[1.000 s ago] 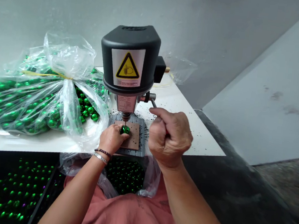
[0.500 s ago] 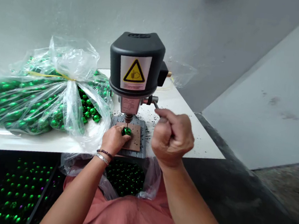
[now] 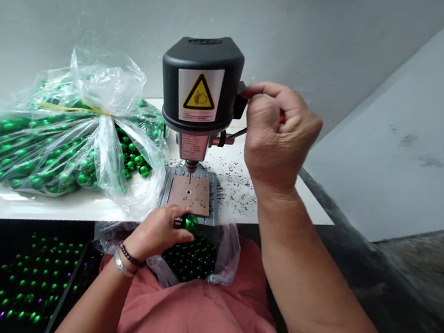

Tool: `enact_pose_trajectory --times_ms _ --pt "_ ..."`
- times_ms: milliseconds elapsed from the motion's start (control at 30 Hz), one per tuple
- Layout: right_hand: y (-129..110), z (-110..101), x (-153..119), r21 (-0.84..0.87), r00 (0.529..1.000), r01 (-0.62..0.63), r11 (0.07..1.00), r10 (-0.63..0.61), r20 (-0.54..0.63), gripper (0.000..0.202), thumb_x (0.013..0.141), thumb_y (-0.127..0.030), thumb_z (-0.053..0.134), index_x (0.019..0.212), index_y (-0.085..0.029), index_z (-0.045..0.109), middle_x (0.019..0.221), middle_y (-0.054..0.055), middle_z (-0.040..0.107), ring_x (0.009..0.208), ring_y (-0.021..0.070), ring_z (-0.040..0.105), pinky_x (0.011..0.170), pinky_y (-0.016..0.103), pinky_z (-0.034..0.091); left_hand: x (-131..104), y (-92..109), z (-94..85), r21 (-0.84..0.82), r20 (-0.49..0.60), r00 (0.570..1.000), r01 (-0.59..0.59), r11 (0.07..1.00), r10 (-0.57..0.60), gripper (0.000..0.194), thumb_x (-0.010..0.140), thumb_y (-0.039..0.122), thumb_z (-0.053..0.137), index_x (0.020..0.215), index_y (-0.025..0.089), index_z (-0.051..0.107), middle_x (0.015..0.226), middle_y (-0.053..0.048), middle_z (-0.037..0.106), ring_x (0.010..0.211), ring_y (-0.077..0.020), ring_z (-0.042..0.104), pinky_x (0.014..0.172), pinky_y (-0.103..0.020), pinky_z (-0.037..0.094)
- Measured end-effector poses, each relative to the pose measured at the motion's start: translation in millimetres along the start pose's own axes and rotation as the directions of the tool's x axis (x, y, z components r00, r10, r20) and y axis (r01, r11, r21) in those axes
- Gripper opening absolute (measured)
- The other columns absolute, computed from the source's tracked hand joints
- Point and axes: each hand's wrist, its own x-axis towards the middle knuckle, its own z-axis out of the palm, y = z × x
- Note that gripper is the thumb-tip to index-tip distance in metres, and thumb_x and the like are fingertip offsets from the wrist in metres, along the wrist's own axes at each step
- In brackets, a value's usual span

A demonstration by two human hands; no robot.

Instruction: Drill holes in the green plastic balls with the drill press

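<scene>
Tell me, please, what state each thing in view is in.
Right hand: closed on the lever, which slants up.
Left hand: at a green ball, grip unclear.
Drill bit: clear above the board.
Board: flat, with a hole, specked with black chips.
Large bag: tied with yellow string, holding green balls.
Lower bag: open, green balls inside.
Table: strewn with chips.

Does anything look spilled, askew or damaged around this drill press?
Yes: dark flecks litter the white table beside the drill press, and some lie on its brown board, like loose debris. The plastic bag, though tied, appears to gape at its side, exposing green balls.
</scene>
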Motion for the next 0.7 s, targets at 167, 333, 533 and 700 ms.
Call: enact_pose_trajectory --times_ms 167,333,533,700 --pt "-1 -1 3 -0.018 1.000 -0.023 1.000 0.023 0.014 0.017 0.078 -0.017 0.047 0.076 -0.020 0.064 0.053 -0.004 0.054 0.048 0.0043 0.047 0.052 0.020 0.041 5 -4 2.7 -0.471 0.031 0.979 0.192 0.861 -0.201 0.051 0.062 0.051 0.066 0.100 0.016 0.064 0.088 -0.005 0.066 0.071 -0.0148 0.057 0.064 -0.025 0.045" --pt "-4 -3 2 0.000 1.000 -0.021 1.000 0.021 0.020 0.018 0.078 -0.016 0.047 0.077 -0.018 0.065 0.053 -0.004 0.053 0.046 0.0031 0.044 0.045 0.018 0.038 17 1 -2.3 -0.969 0.156 0.867 0.228 0.097 -0.472 0.049 0.075 0.062 0.043 0.073 0.015 0.054 0.071 -0.006 0.059 0.061 -0.0137 0.057 0.052 -0.027 0.047" --pt "-6 -3 1 0.061 0.999 -0.049 0.997 0.049 0.017 0.018 0.077 -0.014 0.047 0.075 -0.017 0.065 0.048 -0.006 0.047 0.042 0.0014 0.039 0.040 0.015 0.032 16 3 -4.3 -0.994 0.071 0.903 0.097 0.039 -0.424 0.010 0.068 0.014 0.063 0.073 0.013 0.055 0.067 -0.002 0.059 0.070 -0.0126 0.061 0.072 -0.028 0.051" --pt "-5 -4 1 0.059 0.999 -0.026 0.998 0.025 0.023 0.018 0.078 -0.016 0.047 0.077 -0.015 0.065 0.049 -0.006 0.049 0.044 0.0023 0.042 0.049 0.018 0.038 14 0 -1.2 -0.954 -0.042 0.923 0.077 0.290 -0.383 0.044 0.058 0.008 0.069 0.099 0.015 0.055 0.076 0.000 0.063 0.073 -0.0116 0.062 0.071 -0.024 0.049"
